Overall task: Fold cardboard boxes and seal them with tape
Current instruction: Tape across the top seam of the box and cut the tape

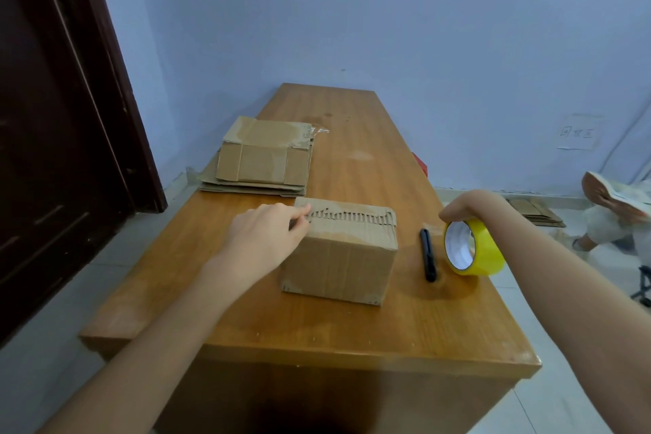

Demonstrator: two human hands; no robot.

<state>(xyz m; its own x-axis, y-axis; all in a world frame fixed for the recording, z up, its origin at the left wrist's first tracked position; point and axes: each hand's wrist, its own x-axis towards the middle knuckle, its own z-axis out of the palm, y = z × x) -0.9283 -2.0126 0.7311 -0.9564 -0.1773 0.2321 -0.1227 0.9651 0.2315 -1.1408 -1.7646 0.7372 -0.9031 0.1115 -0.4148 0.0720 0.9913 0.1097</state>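
Note:
A folded cardboard box [343, 257] stands on the wooden table [317, 324] near its middle, with torn corrugation showing along its top. My left hand [269, 234] rests against the box's left top edge, fingers curled at the corner. To the right, a yellow tape roll [472, 252] stands on edge on the table. My right hand [465, 208] grips the roll from above. A black pen-like cutter [428, 255] lies between box and roll.
A stack of flattened cardboard boxes [262, 160] lies at the table's far left. A dark door [60, 116] is at left. Flat cardboard [535, 211] lies on the floor at right, near another person's shoe [606, 192].

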